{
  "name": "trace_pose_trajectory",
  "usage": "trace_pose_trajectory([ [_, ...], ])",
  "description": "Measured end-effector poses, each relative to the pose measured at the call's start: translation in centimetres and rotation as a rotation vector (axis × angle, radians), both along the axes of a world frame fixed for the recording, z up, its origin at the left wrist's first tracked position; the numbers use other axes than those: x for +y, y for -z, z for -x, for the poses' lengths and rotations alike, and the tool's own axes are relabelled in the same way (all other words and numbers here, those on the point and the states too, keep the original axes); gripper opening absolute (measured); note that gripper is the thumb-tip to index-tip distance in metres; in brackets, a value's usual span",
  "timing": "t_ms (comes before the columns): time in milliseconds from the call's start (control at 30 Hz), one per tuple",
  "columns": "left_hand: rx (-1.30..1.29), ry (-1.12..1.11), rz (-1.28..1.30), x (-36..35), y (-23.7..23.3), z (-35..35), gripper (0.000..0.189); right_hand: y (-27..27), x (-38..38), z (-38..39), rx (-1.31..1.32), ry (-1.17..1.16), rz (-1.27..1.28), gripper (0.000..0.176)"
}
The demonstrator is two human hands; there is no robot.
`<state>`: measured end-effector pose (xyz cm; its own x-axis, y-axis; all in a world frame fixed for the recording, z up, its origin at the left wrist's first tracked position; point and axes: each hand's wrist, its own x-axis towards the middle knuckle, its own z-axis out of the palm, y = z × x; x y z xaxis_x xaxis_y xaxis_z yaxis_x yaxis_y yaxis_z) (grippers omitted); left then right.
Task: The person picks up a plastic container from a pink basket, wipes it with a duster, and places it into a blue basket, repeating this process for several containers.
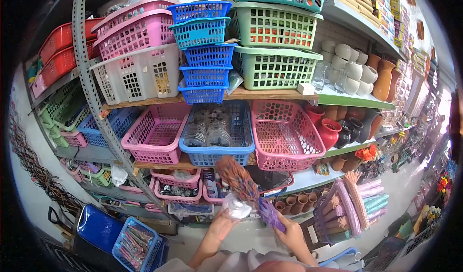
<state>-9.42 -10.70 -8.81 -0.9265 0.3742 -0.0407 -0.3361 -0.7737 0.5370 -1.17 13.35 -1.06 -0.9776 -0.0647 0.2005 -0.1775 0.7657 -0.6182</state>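
Note:
My right hand (pixel 291 236) is wrapped round the purple lower end of a long bushy bundle (pixel 239 179), which is mottled brown and orange toward its far tip. The bundle slants up and to the left in front of the shelves. My left hand (pixel 219 227) is closed on a shiny white round object (pixel 236 207), just below the bundle's middle; its exact kind is unclear. The bundle overlaps the upper edge of this white object in the view.
Ahead stand shelves with a blue basket (pixel 217 149) of clear round items and pink baskets (pixel 289 162) (pixel 153 152). To the right, a purple basket (pixel 319 219) holds pastel bundles, below red and black vases (pixel 330 132). At lower left is a blue basket (pixel 156 252) of wrapped items.

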Motion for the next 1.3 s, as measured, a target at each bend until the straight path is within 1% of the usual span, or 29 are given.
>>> trace_pose_trajectory([
  [33, -0.003, -0.003, 0.022, 0.1, 0.6, -0.6, 0.071, 0.3, -0.1, -0.1, -0.011, 0.049, -0.009, 0.053],
  [67, 0.008, 0.005, 0.026, 0.1, 1.0, -1.2, 0.074, 1.2, 0.5, -0.3, 0.004, -0.077, 0.003, 0.052],
  [100, 0.007, 0.003, 0.028, 0.1, 0.9, -1.7, 0.074, 1.0, 0.9, -0.6, 0.003, -0.079, 0.006, 0.052],
  [167, 0.058, -0.002, 0.074, 0.1, 0.8, -2.6, 0.077, -0.1, 1.4, -1.3, -0.006, -0.170, -0.114, 0.052],
  [200, 0.071, 0.022, 0.051, 0.2, 0.6, -2.8, 0.074, -0.8, 1.6, -1.4, -0.030, -0.092, -0.160, 0.053],
  [233, 0.069, 0.025, 0.049, 0.4, 0.7, -3.0, 0.074, -0.4, 1.8, -1.6, -0.032, -0.089, -0.161, 0.053],
  [300, 0.030, -0.023, 0.008, 0.7, 1.1, -3.2, 0.054, 0.7, 2.4, -1.8, 0.050, -0.024, -0.035, 0.053],
  [333, 0.066, 0.024, -0.019, 0.7, 1.3, -2.9, 0.053, -0.7, 2.6, -2.5, -0.101, -0.114, -0.037, 0.052],
  [367, 0.101, 0.072, -0.046, 0.7, 1.5, -2.7, 0.052, -0.5, 3.1, -2.7, -0.099, -0.109, -0.036, 0.052],
  [433, 0.088, 0.037, -0.016, 0.7, 0.4, -3.0, 0.052, 0.3, 4.0, -3.1, 0.007, -0.189, 0.062, 0.051],
  [467, 0.094, 0.043, -0.016, 0.8, 0.2, -3.0, 0.052, 0.5, 4.2, -3.2, 0.046, -0.072, 0.005, 0.051],
  [500, 0.068, 0.006, -0.006, 0.9, 0.0, -3.1, 0.052, 0.6, 4.4, -3.5, 0.050, -0.069, 0.002, 0.051],
  [567, 0.050, -0.029, 0.004, 0.7, 0.1, -3.0, 0.052, -0.1, 4.1, -4.2, -0.042, 0.002, 0.101, 0.052],
  [600, 0.054, -0.008, -0.028, 0.2, 0.2, -3.0, 0.056, 0.7, 4.3, -4.1, -0.018, -0.084, 0.172, 0.052],
  [633, 0.057, 0.013, -0.059, 0.0, 0.3, -2.9, 0.061, 1.0, 5.0, -4.2, -0.012, -0.079, 0.171, 0.052],
  [700, 0.058, -0.015, -0.039, -0.1, 0.0, -2.6, 0.060, 1.0, 5.7, -4.7, -0.060, -0.183, 0.082, 0.051],
  [733, 0.052, -0.049, -0.018, -0.1, -0.2, -2.6, 0.060, 0.9, 5.4, -4.8, -0.058, -0.180, 0.082, 0.051],
  [800, 0.053, -0.082, -0.015, -0.3, -0.2, -2.6, 0.057, 1.0, 4.5, -5.0, -0.142, 0.068, 0.087, 0.050],
  [833, 0.055, -0.079, -0.014, -0.4, 0.1, -2.6, 0.057, 1.2, 4.7, -5.1, -0.140, 0.071, 0.088, 0.050],
  [900, 0.004, -0.055, -0.031, -0.9, 1.2, -2.3, 0.056, 1.8, 5.1, -5.2, -0.172, -0.172, 0.274, 0.049],
  [933, 0.101, -0.030, 0.114, -1.4, 2.9, -1.3, 0.056, 1.7, 5.3, -5.1, -0.170, -0.171, 0.275, 0.049],
  [967, 0.100, -0.030, 0.115, -1.7, 4.7, -1.1, 0.056, 1.6, 5.4, -4.8, -0.232, -0.215, 0.278, 0.049],
  [1033, -0.005, -0.092, 0.052, -1.0, 1.9, -2.2, 0.057, 2.3, 5.4, -4.2, -0.300, -0.259, 0.281, 0.050],
  [1100, 0.036, -0.085, 0.000, -0.4, 0.2, -2.7, 0.061, 3.6, 5.2, -3.1, -0.204, 0.005, 0.123, 0.050],
  [1133, 0.029, -0.113, 0.045, -0.3, 0.1, -3.1, 0.062, 1.3, 3.7, -2.9, -0.211, 0.159, 0.025, 0.050],
  [1167, 0.023, -0.141, 0.093, -0.3, -0.1, -3.4, 0.064, 1.8, 3.2, -2.5, -0.215, 0.155, 0.025, 0.050],
  [1233, 0.011, -0.127, 0.055, -0.1, -1.0, -3.8, 0.065, 4.5, 2.8, -0.4, -0.023, 0.310, 0.224, 0.049],
  [1267, 0.127, -0.140, 0.149, 0.1, -1.8, -4.1, 0.066, 6.4, 2.8, 0.8, -0.064, 0.244, 0.535, 0.050],
  [1300, 0.240, -0.154, 0.242, 0.3, -2.2, -4.3, 0.067, 5.9, 2.3, 1.0, -0.068, 0.238, 0.534, 0.050],
])
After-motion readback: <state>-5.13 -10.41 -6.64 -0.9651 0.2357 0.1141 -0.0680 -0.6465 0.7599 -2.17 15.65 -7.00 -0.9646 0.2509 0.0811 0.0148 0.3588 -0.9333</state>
